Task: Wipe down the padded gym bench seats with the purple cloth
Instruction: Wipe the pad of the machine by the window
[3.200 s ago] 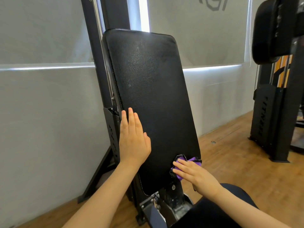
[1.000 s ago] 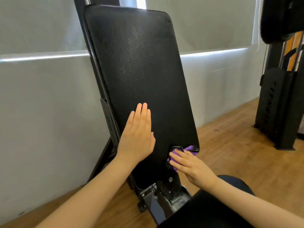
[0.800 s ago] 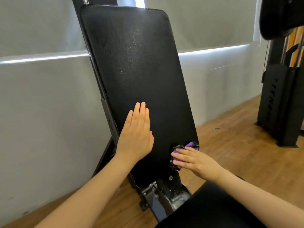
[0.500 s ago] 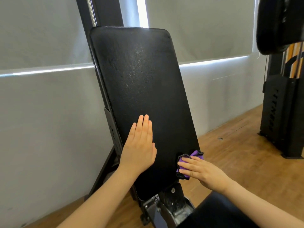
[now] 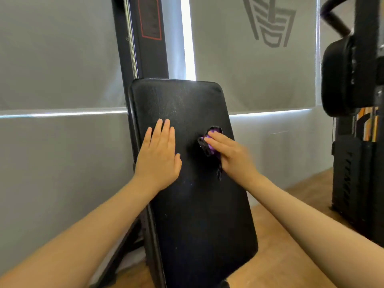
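Grey roller blinds [image 5: 52,55] cover the windows behind, a strip of daylight glowing along their lower edge, and one blind carries a grey angular logo [image 5: 270,23], with no readable lettering. Wooden floor [image 5: 291,256] runs beneath. Front and centre, the black padded backrest [image 5: 197,204] stands tilted against its dark upright post [image 5: 143,38], where a red-outlined label [image 5: 150,19] is too blurred to read. Left hand [image 5: 159,159] lies flat on the pad, fingers straight and close together. Right hand [image 5: 230,156] presses the purple cloth [image 5: 209,145] against the pad's upper right, fingers extended over the bunched fabric. Another black machine [image 5: 353,142] stands at right, with vertical lettering I can't make out.
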Available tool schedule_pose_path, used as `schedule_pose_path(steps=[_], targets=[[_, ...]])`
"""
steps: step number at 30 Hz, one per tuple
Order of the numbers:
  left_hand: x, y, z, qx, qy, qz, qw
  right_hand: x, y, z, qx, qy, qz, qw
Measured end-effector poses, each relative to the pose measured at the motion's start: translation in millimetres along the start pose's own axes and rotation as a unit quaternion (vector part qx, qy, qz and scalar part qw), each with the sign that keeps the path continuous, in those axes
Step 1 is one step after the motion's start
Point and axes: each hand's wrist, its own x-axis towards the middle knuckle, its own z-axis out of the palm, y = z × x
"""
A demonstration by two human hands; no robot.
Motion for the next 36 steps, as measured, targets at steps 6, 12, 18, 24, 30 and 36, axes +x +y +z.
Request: schedule_pose_path(steps=[6, 12, 18, 24, 30, 36], targets=[[6.1, -5.1, 8.4, -0.004, 0.019, -0.002, 1.000, 145.0, 15.0, 3.5, 0.015, 0.017, 0.052, 0.998], [4.5, -4.7, 12.1, 0.008, 0.032, -0.006, 0.999, 117.0, -0.6, 46.8, 0.062, 0.070, 0.116, 0.989], [5.5, -4.0, 13.1, 0.002, 0.056, -0.001, 0.998, 19.2, -12.0, 55.3, 0.060, 0.067, 0.074, 0.993], [5.0, -2.8, 10.7, -0.002, 0.055, 0.002, 0.998, -80.1, -21.1, 56.7, 0.049, 0.020, 0.065, 0.996], [4.0, -0.5, 7.3, 0.002, 0.029, 0.006, 1.000, -162.0, -26.5, 55.2, 0.041, -0.040, 0.075, 0.995], [2.4, 1.8, 5.6, -0.014, 0.006, 0.001, 1.000, -204.3, -32.2, 48.7, 0.034, -0.097, 0.092, 0.990]])
